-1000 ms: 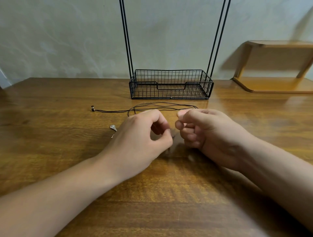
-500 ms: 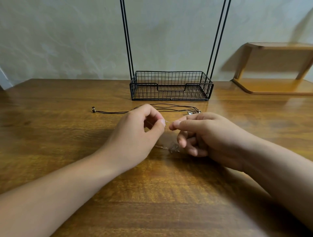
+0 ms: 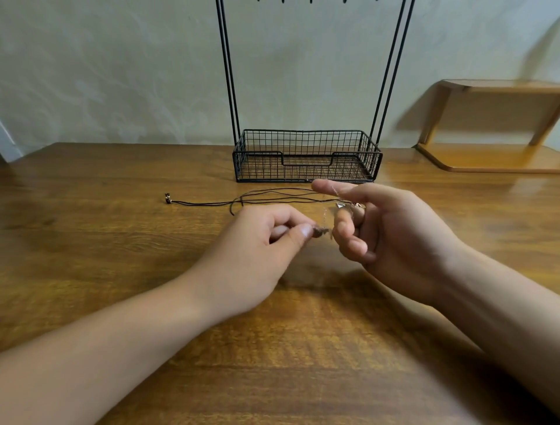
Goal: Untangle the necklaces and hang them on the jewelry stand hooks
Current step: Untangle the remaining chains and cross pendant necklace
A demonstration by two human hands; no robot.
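A thin silver chain necklace (image 3: pixel 325 212) stretches between my two hands above the table. My left hand (image 3: pixel 257 251) pinches a small dark bit of it between thumb and forefinger. My right hand (image 3: pixel 394 233) has the chain draped over its raised index finger, with a silver pendant (image 3: pixel 341 205) tucked by the curled middle finger. A black cord necklace (image 3: pixel 272 194) lies flat on the table behind my hands, its beaded end (image 3: pixel 167 198) to the left. The black wire jewelry stand (image 3: pixel 306 157) stands at the back, its hooks (image 3: pixel 303 1) just showing at the top edge.
The stand's base is a wire basket with two pairs of thin uprights (image 3: pixel 227 75). A wooden shelf unit (image 3: pixel 491 154) sits at the back right against the wall. Both forearms lie over the wooden table (image 3: pixel 106 242).
My right index finger has lifted and straightened, raising the thin chain off the table. My left hand has drawn slightly left with its end of the chain. The view has tilted up.
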